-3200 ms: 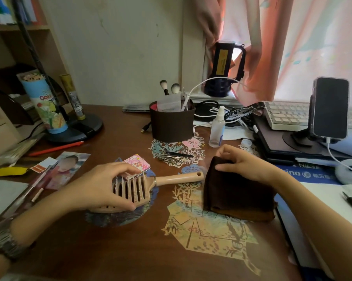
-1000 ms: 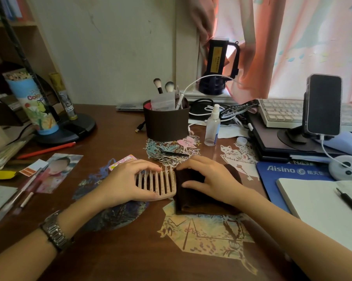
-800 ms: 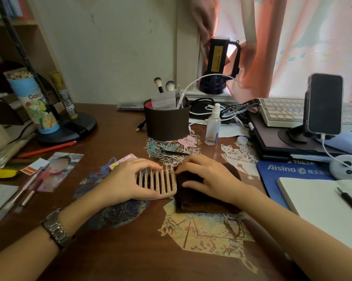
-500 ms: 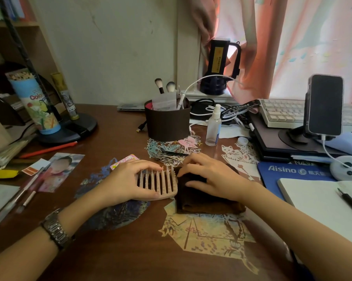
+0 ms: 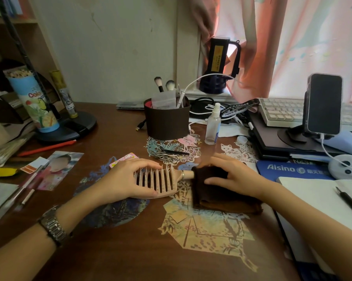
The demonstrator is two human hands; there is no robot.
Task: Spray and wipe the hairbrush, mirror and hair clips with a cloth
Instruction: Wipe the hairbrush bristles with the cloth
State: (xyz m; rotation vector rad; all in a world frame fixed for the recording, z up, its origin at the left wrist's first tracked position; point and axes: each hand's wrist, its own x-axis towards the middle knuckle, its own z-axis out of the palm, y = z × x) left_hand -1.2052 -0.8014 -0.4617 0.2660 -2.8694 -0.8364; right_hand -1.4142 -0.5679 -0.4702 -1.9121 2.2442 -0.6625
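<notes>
Gripping the head of the pale pink vented plastic hairbrush (image 5: 161,182), the left hand (image 5: 126,182) curls fingers over its far edge and thumb along its near edge, holding it flat on the dark brown wooden desk (image 5: 118,250) with the bristles pointing up; the brush handle runs to the right and disappears into the folded dark brown cloth (image 5: 213,195); the right hand (image 5: 232,177) is wrapped round that cloth and the handle inside it, fingers over the top and thumb pressing the near side; the rest of the cloth lies on the desk and partly on a yellowish cut-paper decoration (image 5: 207,228). Behind the hands, a small clear plastic spray bottle (image 5: 212,126) with a white nozzle stands upright, just beside a round dark brown holder (image 5: 167,123) containing makeup brushes; a dark metal hair clip (image 5: 172,152) lies on a pale blue paper cutout in front of the holder, well apart from the brush; a small pink patterned card-like object (image 5: 123,159), possibly the mirror, peeks out beyond the left hand's knuckles, though I cannot tell for certain. On the right, a black phone (image 5: 324,104) stands upright on a stand before a white keyboard (image 5: 282,113); on the left wrist sits a metal-link wristwatch (image 5: 53,226).
</notes>
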